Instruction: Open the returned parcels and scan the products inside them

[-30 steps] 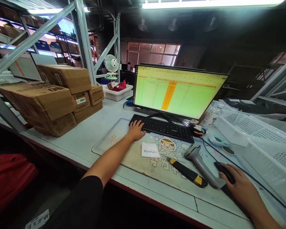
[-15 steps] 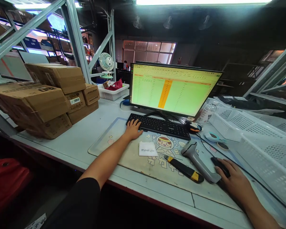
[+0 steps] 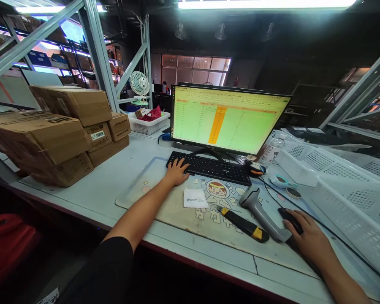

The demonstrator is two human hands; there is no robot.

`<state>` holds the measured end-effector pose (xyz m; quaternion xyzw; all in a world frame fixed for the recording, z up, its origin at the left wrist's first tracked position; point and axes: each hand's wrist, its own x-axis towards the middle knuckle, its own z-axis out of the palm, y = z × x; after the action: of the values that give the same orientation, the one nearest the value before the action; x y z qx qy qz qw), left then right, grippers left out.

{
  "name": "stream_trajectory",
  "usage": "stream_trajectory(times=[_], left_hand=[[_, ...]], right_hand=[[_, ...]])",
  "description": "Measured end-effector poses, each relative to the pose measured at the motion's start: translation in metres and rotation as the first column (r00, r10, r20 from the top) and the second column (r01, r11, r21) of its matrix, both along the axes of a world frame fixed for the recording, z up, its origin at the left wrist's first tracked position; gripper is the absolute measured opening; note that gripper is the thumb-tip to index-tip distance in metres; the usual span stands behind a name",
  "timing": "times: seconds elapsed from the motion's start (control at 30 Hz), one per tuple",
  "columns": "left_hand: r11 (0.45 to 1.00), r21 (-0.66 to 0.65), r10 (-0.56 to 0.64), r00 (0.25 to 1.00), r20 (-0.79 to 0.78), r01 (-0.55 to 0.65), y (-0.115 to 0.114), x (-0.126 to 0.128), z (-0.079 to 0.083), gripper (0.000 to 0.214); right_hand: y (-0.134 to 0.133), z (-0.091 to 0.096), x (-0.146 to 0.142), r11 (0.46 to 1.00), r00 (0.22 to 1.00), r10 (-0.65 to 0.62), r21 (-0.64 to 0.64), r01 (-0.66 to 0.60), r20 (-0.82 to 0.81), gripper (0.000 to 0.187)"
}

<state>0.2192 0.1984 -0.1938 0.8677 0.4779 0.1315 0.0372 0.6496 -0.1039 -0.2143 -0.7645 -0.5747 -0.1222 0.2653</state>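
My left hand (image 3: 176,172) rests on the left end of the black keyboard (image 3: 210,167), fingers spread over the keys. At the right, my right hand (image 3: 305,240) lies curled over a black wired mouse (image 3: 290,219). The monitor (image 3: 227,119) behind the keyboard shows a green spreadsheet with an orange column. Between my hands, on the printed desk mat (image 3: 183,211), lie a small white paper slip (image 3: 194,197), a yellow-and-black utility knife (image 3: 242,224) and a grey barcode scanner (image 3: 262,211).
Stacked cardboard boxes (image 3: 55,131) fill the table's left side beside a metal rack post (image 3: 97,55). White plastic baskets (image 3: 342,181) crowd the right. A small fan (image 3: 139,85) and a basket with red contents (image 3: 149,120) stand behind. A tape roll (image 3: 280,180) and bottle (image 3: 272,150) sit near the monitor.
The view has drifted slightly, shifting everything left. The highlighted cell on the spreadsheet has moved. Both hands stay on the keyboard and the mouse.
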Motion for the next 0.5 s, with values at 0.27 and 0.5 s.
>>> stream_trajectory(times=[0.27, 0.5], left_hand=[[1.000, 0.010, 0.000, 1.000, 0.005, 0.000, -0.0023, 0.0013, -0.0003, 0.062], [1.000, 0.021, 0.005, 1.000, 0.019, -0.005, -0.0024, 0.0005, -0.0032, 0.062]], right_hand=[[0.0008, -0.0051, 0.0044, 0.999, 1.000, -0.007, 0.033, 0.006, 0.014, 0.060], [-0.0004, -0.0027, -0.0015, 0.998, 0.999, -0.046, 0.030, 0.046, 0.009, 0.061]])
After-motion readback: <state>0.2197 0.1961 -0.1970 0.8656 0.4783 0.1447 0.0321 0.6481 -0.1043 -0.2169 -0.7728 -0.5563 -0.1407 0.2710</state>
